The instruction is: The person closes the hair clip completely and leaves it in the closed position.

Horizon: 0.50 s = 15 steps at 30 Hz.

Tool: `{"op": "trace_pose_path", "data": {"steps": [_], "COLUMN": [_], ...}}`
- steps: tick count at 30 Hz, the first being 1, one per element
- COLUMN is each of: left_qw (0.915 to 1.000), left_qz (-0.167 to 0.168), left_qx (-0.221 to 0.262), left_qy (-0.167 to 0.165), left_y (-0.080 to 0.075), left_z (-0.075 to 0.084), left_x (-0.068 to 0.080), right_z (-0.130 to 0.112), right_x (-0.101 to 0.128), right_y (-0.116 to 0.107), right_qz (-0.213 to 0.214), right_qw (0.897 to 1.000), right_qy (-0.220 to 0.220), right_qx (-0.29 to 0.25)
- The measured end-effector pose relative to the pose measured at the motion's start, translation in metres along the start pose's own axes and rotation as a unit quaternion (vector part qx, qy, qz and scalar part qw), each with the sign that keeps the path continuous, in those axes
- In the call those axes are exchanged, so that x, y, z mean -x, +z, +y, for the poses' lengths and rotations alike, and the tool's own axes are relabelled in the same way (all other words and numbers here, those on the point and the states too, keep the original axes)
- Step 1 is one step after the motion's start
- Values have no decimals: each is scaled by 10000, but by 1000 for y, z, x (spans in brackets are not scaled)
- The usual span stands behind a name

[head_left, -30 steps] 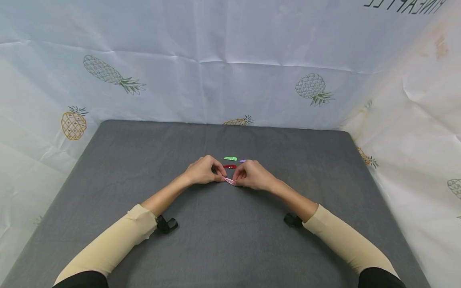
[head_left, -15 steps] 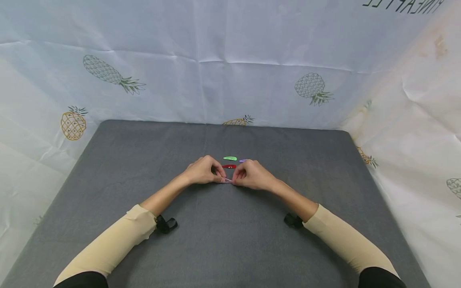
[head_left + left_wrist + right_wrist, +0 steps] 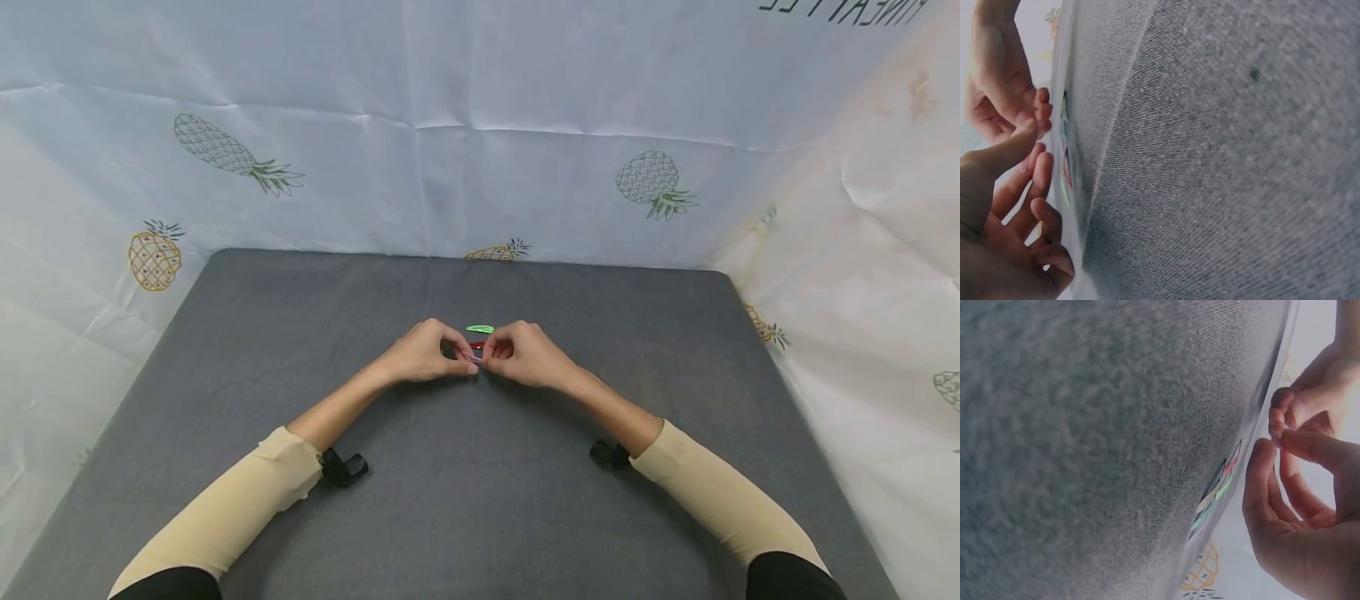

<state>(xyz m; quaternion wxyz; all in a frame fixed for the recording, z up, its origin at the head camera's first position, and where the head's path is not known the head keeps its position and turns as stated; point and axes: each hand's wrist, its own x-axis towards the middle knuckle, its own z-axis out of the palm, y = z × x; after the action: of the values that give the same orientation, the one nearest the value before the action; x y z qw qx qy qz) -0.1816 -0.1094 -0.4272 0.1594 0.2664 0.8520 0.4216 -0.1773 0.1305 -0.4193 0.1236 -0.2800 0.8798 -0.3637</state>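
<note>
Both hands meet over the middle of the grey table [image 3: 225, 350]. The left hand [image 3: 422, 353] and right hand [image 3: 525, 357] pinch a pink hair clip [image 3: 471, 358] between curled fingertips, its length running hand to hand. A green clip [image 3: 480, 329] lies crosswise just behind.

A small pink hair clip [image 3: 472, 359] is held just above the grey mat, pinched at its 2 ends between the fingertips of the left hand [image 3: 422, 353] and right hand [image 3: 525, 356]; most of it is hidden.
</note>
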Motion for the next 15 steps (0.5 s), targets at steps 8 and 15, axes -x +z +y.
{"op": "trace_pose_path", "data": {"steps": [8,15], "left_qw": [9981,9955], "left_qz": [611,946], "left_qx": [113,-1], "left_qy": [51,64], "left_y": [-3,-1], "left_z": [5,8], "left_x": [-1,-2], "right_z": [-2,-5], "right_x": [-1,-1], "right_y": [-1,-2], "right_qz": [328,572], "right_qw": [9971,9959], "right_qy": [108,0], "right_qx": [-679,-699]}}
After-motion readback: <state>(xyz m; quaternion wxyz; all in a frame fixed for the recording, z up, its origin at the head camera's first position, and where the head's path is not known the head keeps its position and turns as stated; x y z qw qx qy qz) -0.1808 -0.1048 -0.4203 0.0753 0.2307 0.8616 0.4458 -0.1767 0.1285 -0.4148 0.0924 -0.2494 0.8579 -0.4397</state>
